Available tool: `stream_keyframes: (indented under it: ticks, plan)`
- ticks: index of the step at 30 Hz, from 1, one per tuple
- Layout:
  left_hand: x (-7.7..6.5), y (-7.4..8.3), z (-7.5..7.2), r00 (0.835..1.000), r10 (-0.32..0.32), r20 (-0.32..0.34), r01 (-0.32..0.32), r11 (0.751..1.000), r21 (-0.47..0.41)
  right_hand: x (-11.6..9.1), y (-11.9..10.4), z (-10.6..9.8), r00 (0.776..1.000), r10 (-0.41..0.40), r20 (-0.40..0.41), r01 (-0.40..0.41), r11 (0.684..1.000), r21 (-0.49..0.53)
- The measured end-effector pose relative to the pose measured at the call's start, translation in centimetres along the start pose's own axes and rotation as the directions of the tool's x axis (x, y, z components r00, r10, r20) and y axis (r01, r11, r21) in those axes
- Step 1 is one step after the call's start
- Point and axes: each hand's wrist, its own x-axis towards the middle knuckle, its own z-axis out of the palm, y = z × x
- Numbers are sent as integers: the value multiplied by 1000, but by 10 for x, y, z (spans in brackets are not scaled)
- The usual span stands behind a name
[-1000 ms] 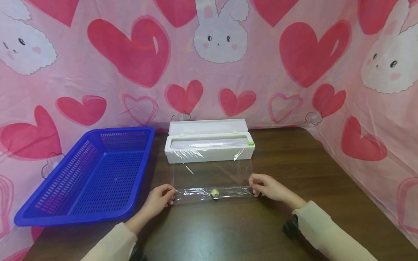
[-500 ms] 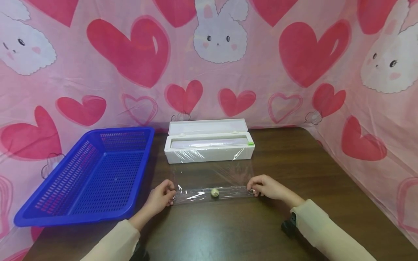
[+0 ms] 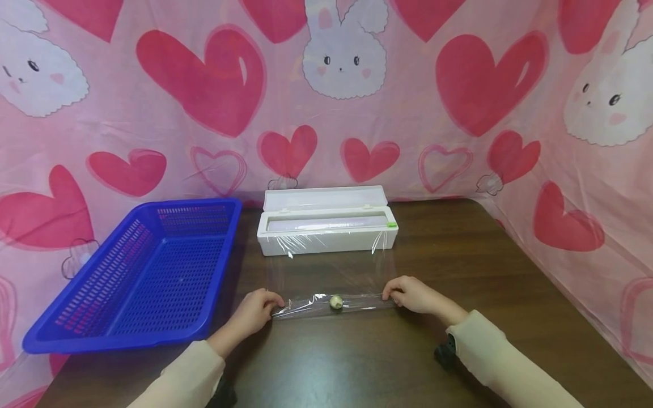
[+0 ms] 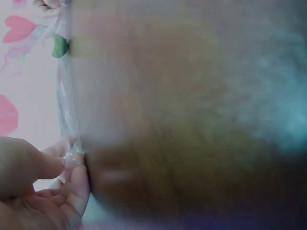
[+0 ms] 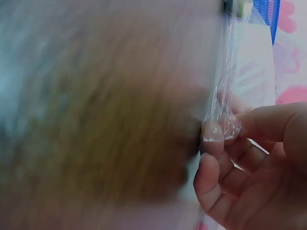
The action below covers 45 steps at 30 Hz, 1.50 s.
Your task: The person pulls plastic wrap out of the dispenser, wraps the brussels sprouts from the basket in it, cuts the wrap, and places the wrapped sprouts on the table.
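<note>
Clear plastic wrap (image 3: 311,306) stretches from the dispenser box toward me, its near edge bunched into a narrow band. On this band sits a small round pale-green object (image 3: 336,302), whose kind I cannot make out; it looks green in the left wrist view too (image 4: 59,46). My left hand (image 3: 255,310) pinches the band's left end between thumb and fingers. At the right end, my right hand (image 3: 415,295) pinches the gathered film, seen closely in the right wrist view (image 5: 254,158). The white wrap box (image 3: 326,243) stands behind, lid up, film draped over its front.
A blue plastic basket (image 3: 214,283) stands at the left on the brown wooden table (image 3: 347,362). A green slider (image 3: 391,225) sits at the box's right end. Pink heart-and-rabbit cloth (image 3: 408,113) hangs behind and at the sides.
Both hands have moved slightly inward along the band, the left one to the right and the right one to the left. The round object has barely shifted; basket and box stay put.
</note>
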Motion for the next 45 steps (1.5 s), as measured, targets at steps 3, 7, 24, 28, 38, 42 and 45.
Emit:
stream_keyframes:
  ticks: [3,7,24,28,38,42,45]
  plan:
    - [0,2,0,999,35,-1,-35,999,39,1,-2,1,1000,10,-2,-10,1000,-19]
    - [-1,6,0,1000,28,4,-28,997,73,1,-3,1,999,36,7,-36,999,-5]
    - [-8,8,-15,997,-78,25,73,987,146,-10,-2,-8,998,59,-12,-59,997,-52]
    - [-10,10,-17,998,-53,-41,60,980,192,-13,-14,-10,998,-2,-65,-3,997,-75]
    - [3,51,18,862,507,-31,-493,851,182,12,-53,17,973,-211,-91,213,977,11]
    - [10,56,29,833,552,25,-549,821,160,24,-55,29,963,-262,-70,263,965,6]
    - [14,57,34,822,569,38,-567,809,155,31,-56,36,952,-299,-67,298,954,-15]
